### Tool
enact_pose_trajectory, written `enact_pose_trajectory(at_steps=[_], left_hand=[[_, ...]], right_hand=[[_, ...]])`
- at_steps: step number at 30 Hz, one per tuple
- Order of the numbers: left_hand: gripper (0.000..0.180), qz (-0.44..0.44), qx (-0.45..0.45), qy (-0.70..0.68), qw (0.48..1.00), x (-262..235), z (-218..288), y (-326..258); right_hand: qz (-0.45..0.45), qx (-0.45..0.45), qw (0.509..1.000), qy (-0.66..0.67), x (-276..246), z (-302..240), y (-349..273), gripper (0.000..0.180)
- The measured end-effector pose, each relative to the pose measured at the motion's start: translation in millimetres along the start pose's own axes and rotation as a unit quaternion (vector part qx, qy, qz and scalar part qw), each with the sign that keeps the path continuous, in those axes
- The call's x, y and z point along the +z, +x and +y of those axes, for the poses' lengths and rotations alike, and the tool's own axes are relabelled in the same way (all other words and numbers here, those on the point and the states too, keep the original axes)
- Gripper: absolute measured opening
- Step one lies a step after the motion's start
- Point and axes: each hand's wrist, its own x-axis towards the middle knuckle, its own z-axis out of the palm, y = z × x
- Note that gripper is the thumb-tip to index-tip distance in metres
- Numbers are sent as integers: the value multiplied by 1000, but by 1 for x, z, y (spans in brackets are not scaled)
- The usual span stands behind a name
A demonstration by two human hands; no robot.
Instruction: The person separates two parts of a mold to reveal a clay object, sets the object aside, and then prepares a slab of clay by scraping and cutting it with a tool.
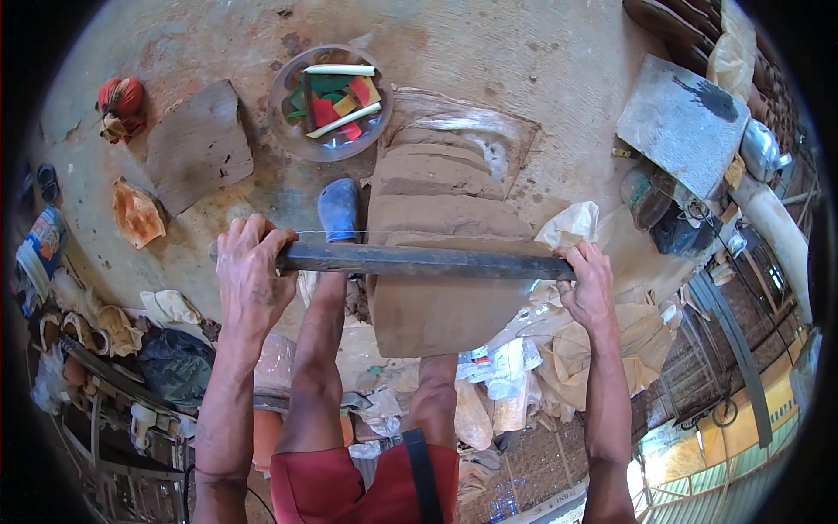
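Observation:
A long dark bar (428, 260) spans the view from side to side, held level over a brown clay block. My left hand (253, 271) is closed around its left end, and my right hand (587, 284) grips the right end. A thin pale line like a wire (336, 232) runs from near my left fingers toward the clay, just beyond the bar. The clay block (449, 310) has a smooth near face. Its far part is split into several leaning slabs (436, 179). The bar hides a strip of the clay, so contact between them cannot be told.
Beyond the clay stands a clear round bowl (284, 109) with coloured pieces and white sticks. A flat board (201, 144) and red bundle (120, 96) lie left. My blue shoe (339, 210) is beside the clay. Right are a grey slab (685, 122) and crumpled plastic sheeting (611, 349).

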Motion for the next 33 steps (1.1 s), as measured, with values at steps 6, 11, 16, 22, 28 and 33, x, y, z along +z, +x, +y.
enact_pose_trajectory(at_steps=[6, 11, 16, 22, 28, 33], left_hand=[[42, 6, -3, 5, 1000, 3, 3, -12], [38, 4, -16, 6, 1000, 11, 5, -24], [35, 2, -26, 8, 1000, 23, 6, -32], [33, -4, -33, 11, 999, 28, 5, -39], [34, -23, -33, 19, 999, 48, 14, -56], [35, -22, -24, 21, 999, 65, 24, -77]], right_hand=[[26, -15, 999, 13, 5, 3, -4, 47], [52, -37, 998, 26, 9, 7, -5, 41], [60, -53, 995, -53, 17, 20, -2, 32], [17, -47, 995, -81, 18, 21, -1, 35], [6, -26, 998, -60, 41, 35, -31, 33], [3, -26, 998, -65, 65, 47, -61, 32]])
